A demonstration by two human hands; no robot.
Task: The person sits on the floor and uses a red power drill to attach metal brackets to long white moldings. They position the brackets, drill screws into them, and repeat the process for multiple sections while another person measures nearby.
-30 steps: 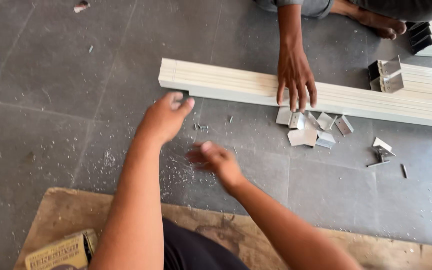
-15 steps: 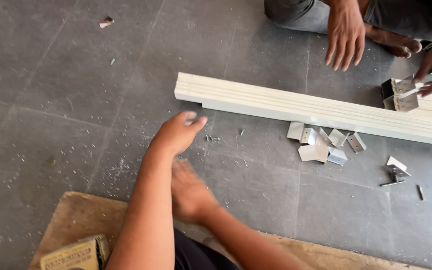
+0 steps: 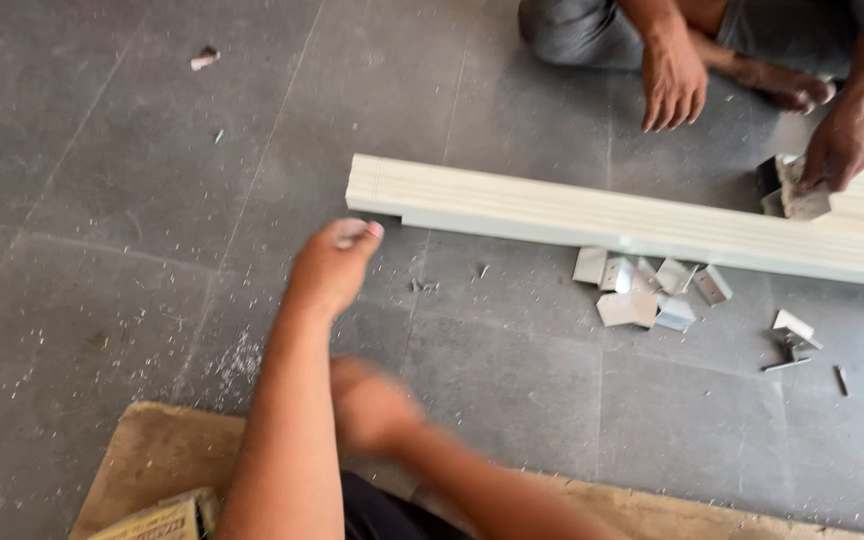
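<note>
The left hand (image 3: 332, 265), in the middle of the frame, reaches toward the near end of the long white metal bar (image 3: 592, 215) lying across the right half of the floor (image 3: 102, 200). Its fingers are curled loosely and hold nothing. The right hand (image 3: 372, 405), lower centre, is blurred, so I cannot tell its grip. A sound approach would be to take the bar's end squarely, clear of the small metal brackets (image 3: 642, 295) beside it. 2 hands of another person (image 3: 672, 85) rest at the upper right.

One head-worn camera looks steeply down and forward from above the person's arms, close over the grey tiled floor (image 3: 102, 200), facing a long white profile (image 3: 602, 215) and a seated co-worker beyond it.
</note>
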